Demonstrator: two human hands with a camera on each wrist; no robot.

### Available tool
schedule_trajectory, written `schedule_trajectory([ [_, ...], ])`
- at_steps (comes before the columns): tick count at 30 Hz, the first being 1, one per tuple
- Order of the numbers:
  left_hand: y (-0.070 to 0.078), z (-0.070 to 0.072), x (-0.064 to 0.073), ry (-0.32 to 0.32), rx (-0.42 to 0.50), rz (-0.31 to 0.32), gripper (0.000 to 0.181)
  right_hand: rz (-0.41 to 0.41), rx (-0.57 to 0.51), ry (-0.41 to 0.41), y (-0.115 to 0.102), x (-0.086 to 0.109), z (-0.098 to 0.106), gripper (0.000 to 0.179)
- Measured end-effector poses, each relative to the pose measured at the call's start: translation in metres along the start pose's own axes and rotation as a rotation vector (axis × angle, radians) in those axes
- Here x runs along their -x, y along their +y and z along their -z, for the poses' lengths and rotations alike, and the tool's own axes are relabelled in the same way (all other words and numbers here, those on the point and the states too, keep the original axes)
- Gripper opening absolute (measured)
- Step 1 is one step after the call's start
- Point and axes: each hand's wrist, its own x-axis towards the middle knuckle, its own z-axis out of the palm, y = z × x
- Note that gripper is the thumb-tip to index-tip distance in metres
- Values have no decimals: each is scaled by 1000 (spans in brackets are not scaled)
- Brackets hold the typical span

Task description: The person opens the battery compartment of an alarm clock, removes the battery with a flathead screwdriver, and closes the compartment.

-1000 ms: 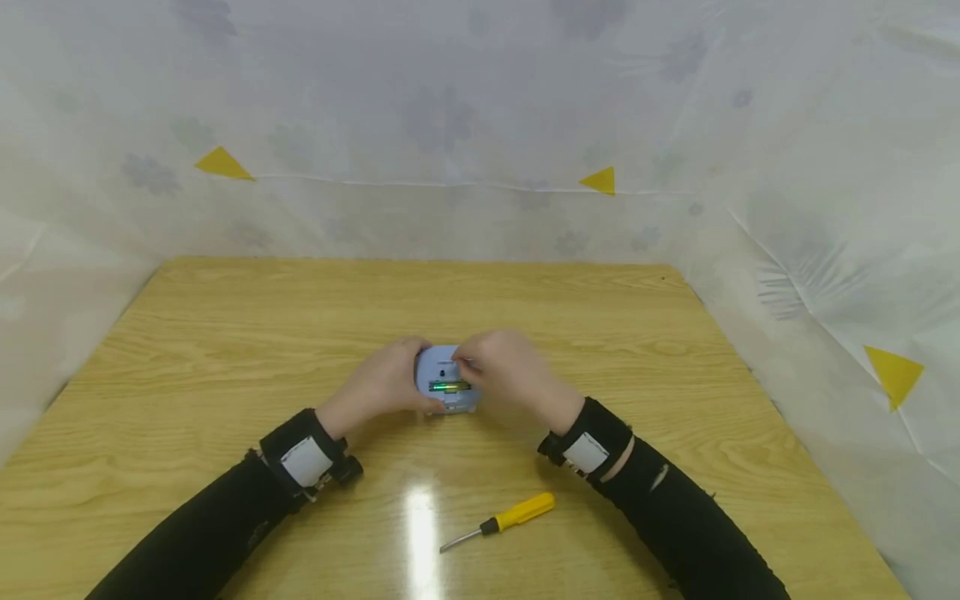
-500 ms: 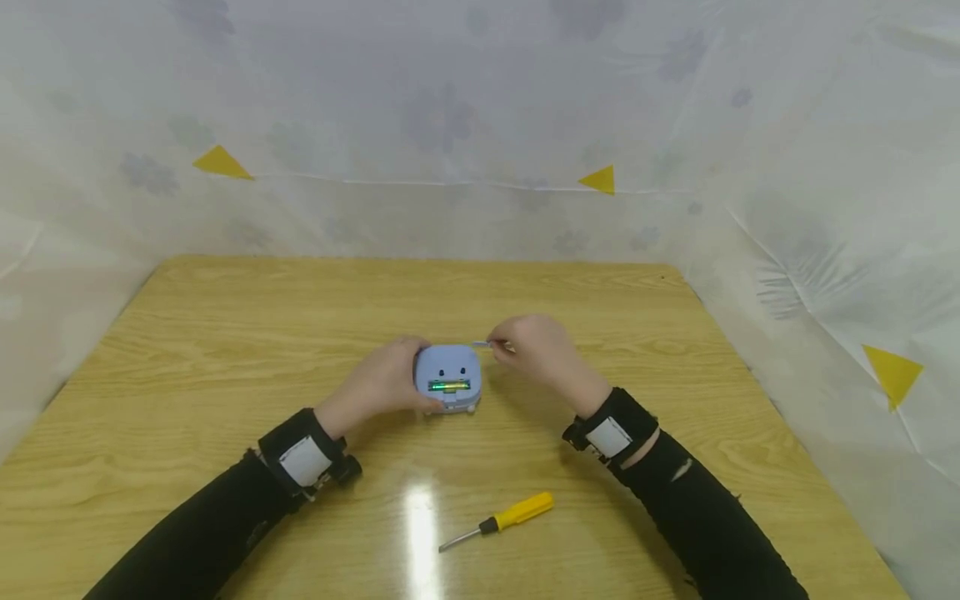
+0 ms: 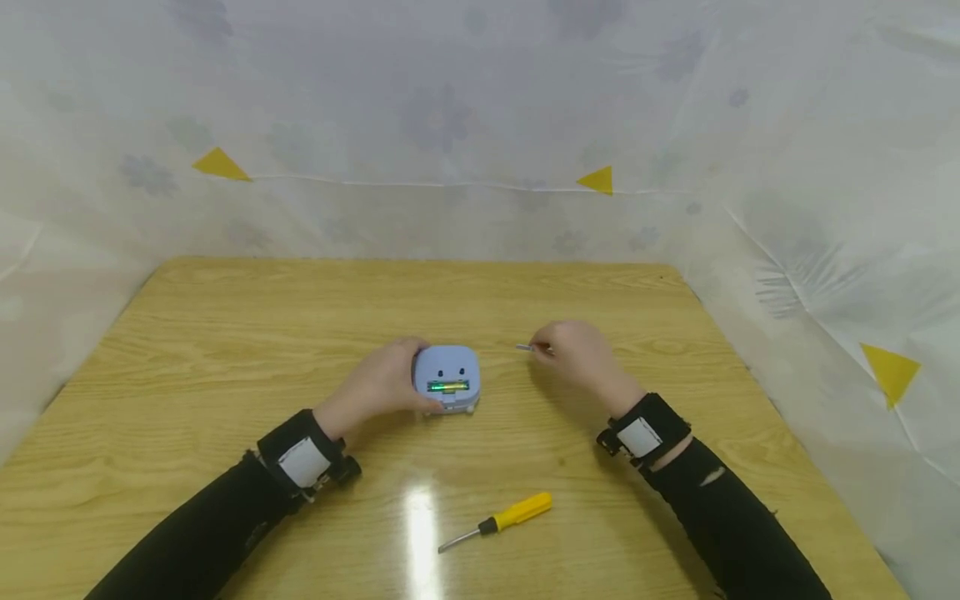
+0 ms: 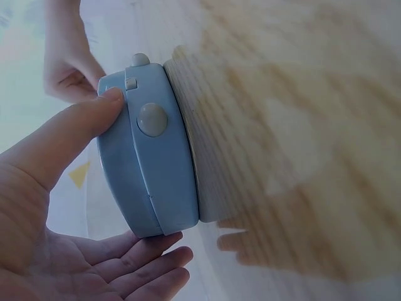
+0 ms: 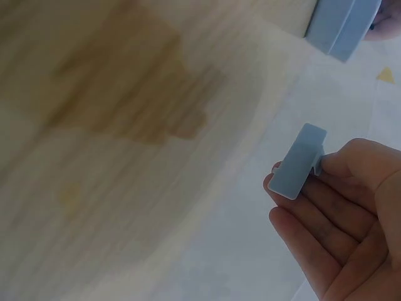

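A small light-blue alarm clock (image 3: 447, 362) lies on the table with its back up, its battery slot uncovered. Inside the slot sits a green and yellow battery (image 3: 448, 387). My left hand (image 3: 382, 379) grips the clock from its left side, thumb on the near edge and fingers along the far side; the left wrist view shows its round grey feet (image 4: 152, 120). To the right of the clock, my right hand (image 3: 577, 354) pinches a small light-blue battery cover (image 5: 297, 162) between thumb and fingers, above the table.
A screwdriver (image 3: 517, 512) with a yellow handle lies on the wooden table (image 3: 300, 308) nearer the body, between the forearms. Pale patterned sheeting (image 3: 442, 100) with yellow triangles hangs behind the table and at its sides.
My right hand has lifted away from the clock and moved right, carrying the battery cover, so the battery slot is in full view. My left hand stays on the clock.
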Motion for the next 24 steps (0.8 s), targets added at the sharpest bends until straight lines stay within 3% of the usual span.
schedule_trajectory([
  [17, 1, 0, 0, -4, -15, 3, 101, -169, -3, -130, 41, 26, 5, 12],
  [24, 0, 0, 0, -7, 5, 4, 100, -191, 21, -146, 52, 36, 9, 10],
])
